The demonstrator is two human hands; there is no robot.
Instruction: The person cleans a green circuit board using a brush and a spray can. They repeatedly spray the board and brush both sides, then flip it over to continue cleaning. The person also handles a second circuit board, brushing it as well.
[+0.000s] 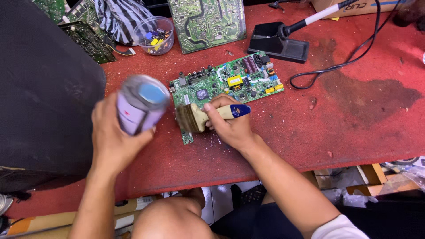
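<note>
- Brush (201, 116) lies across the near left end of a green circuit board (228, 84), its wooden handle running left to right, its bristles pointing left and its blue-tipped end pointing right.
- Right hand (230, 126) has its fingers clamped around the brush handle.
- Left hand (113, 132) has its fingers wrapped around a blurred spray can (141, 104), whose blue top faces the camera, above the worktop (354, 110).
- Worktop is covered in worn red felt with dark stains.
- Board's long axis slants from near left up to far right.
- Farther back sit a soldering iron stand (276, 42), a clear cup of small parts (155, 35) and another circuit board (206, 22).
- A black panel (44, 88) fills the left.
</note>
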